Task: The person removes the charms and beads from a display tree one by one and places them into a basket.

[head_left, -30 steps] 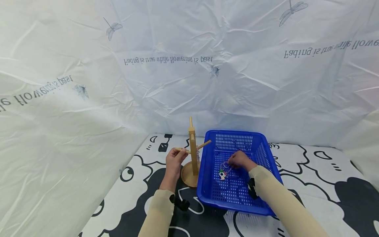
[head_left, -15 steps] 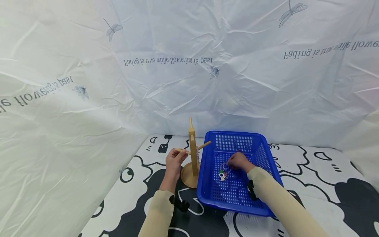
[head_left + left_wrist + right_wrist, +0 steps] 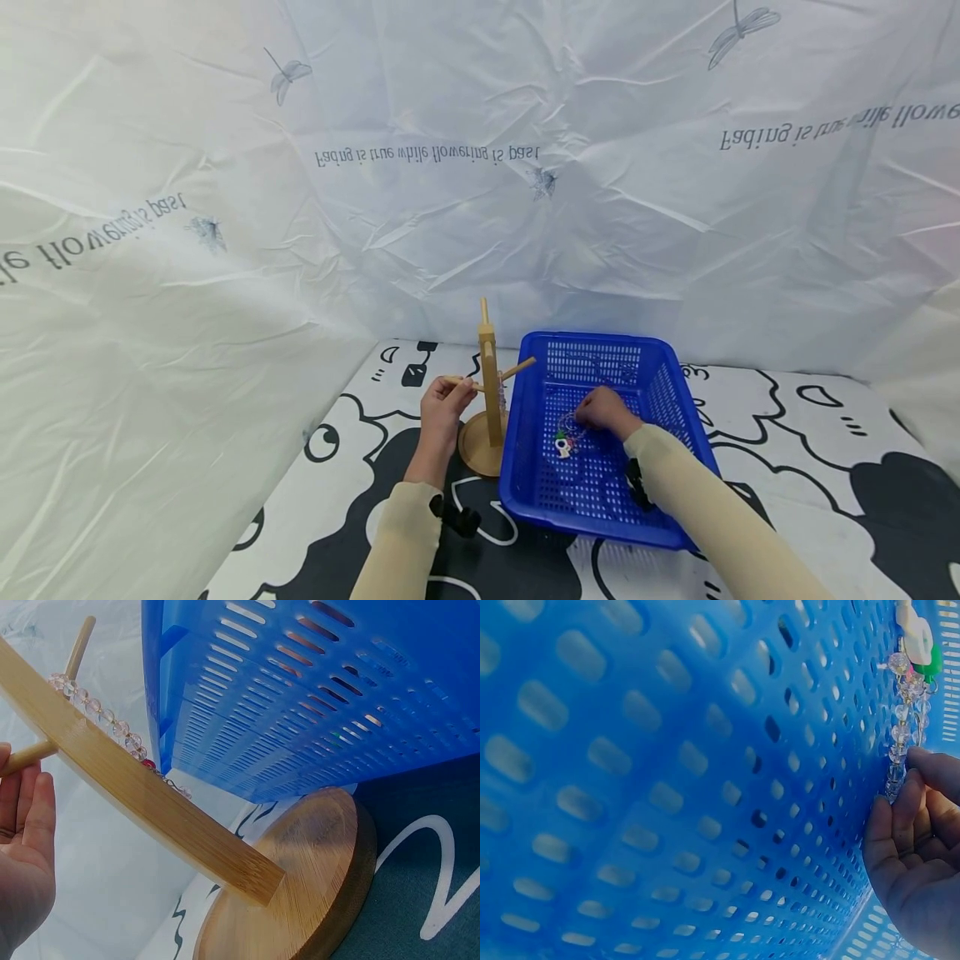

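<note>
My left hand [image 3: 441, 408] grips a short peg of the wooden stand [image 3: 491, 396], its fingers curled round the peg in the left wrist view. From another peg hangs a bracelet of clear pink beads [image 3: 106, 716]. Inside the blue basket [image 3: 513, 433] is my right hand [image 3: 606, 410]. Its thumb and fingers pinch a string of clear beads [image 3: 898, 735], seen in the right wrist view. A white charm [image 3: 562, 447] with a green part dangles at the end of that bracelet, low over the basket floor.
The stand's round base [image 3: 476, 450] sits close to the basket's left wall. A black-and-white cartoon cloth [image 3: 795, 467] covers the table. Behind and to the left hangs a pale plastic curtain [image 3: 450, 217] with printed words. More beads [image 3: 897, 941] lie in the basket.
Almost nothing differs. My right hand has shifted slightly left and down in the basket with the bracelet; my left hand stays on the peg.
</note>
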Motion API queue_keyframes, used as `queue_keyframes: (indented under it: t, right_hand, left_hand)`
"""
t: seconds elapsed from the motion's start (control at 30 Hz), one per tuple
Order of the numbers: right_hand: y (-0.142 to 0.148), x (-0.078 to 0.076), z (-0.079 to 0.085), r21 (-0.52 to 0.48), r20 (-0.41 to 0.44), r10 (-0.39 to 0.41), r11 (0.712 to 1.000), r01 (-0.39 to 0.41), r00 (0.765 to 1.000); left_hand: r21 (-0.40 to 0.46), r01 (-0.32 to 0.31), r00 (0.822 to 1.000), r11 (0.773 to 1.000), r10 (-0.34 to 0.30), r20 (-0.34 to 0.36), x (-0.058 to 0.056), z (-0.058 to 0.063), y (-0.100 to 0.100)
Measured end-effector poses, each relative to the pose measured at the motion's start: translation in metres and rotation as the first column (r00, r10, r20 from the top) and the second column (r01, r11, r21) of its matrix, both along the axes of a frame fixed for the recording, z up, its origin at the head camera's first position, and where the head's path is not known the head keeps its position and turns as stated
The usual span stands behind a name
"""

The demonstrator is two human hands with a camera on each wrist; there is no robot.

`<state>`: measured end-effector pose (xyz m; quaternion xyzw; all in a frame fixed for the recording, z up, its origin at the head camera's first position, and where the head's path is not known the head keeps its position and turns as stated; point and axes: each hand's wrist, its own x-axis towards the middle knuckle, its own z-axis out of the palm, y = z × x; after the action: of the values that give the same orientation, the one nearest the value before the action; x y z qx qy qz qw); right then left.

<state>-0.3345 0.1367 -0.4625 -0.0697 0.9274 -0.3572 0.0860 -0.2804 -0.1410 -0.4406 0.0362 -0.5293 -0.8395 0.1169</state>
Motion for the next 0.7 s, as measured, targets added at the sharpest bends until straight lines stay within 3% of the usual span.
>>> queue_keyframes:
  t: [0.37, 0.53, 0.7]
  right_hand:
    - [0.000, 0.000, -0.002, 0.014, -0.008, 0.021, 1.000, -0.021, 1.000]
    - [0.005, -0.013, -0.012, 0.010, 0.002, 0.077, 0.997, -0.077, 0.997]
    - [0.005, -0.014, -0.012, 0.029, -0.009, 0.096, 0.995, -0.096, 0.995]
  left_hand:
    - [-0.002, -0.005, 1.000, 1.000, 0.005, -0.004, 0.001, 0.000, 0.001]
    - [0.003, -0.007, 1.000, 1.000, 0.007, -0.011, 0.001, -0.001, 0.001]
    - [0.000, -0.013, 1.000, 1.000, 0.013, 0.000, -0.001, -0.001, 0.001]
